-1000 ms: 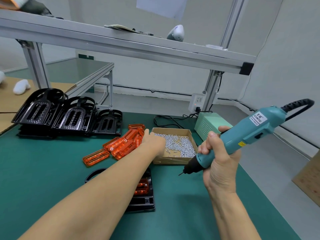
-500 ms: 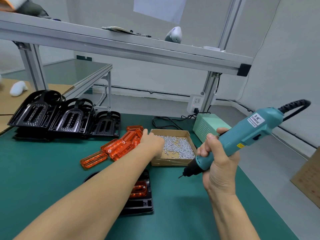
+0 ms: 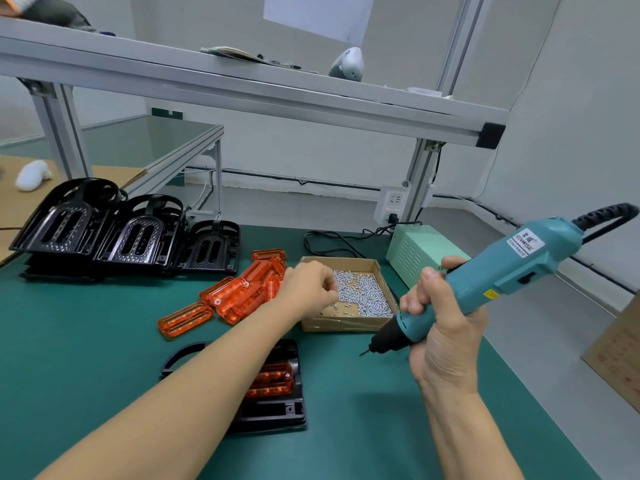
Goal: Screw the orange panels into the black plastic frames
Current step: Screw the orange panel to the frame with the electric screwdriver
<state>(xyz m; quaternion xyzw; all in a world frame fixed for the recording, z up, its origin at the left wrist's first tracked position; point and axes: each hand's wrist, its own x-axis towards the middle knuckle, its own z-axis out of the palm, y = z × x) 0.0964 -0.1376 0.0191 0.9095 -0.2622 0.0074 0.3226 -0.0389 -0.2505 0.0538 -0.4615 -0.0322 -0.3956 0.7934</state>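
I see pale walls and an aluminium shelf rail [image 3: 242, 95] spanning the green bench mat [image 3: 86, 341]. Stacked black plastic frames [image 3: 131, 237] sit far left; one frame [image 3: 277, 410] lies near me with an orange panel [image 3: 273, 381] seated in it. A heap of orange panels [image 3: 242, 292] lies beside the cardboard box [image 3: 346, 322] of screws [image 3: 363, 296]. My right hand [image 3: 443, 327] grips the teal screwdriver [image 3: 485, 282], tip tilted down. My left hand [image 3: 308, 289] reaches into the box, fingers curled; whether it pinches a screw I cannot tell.
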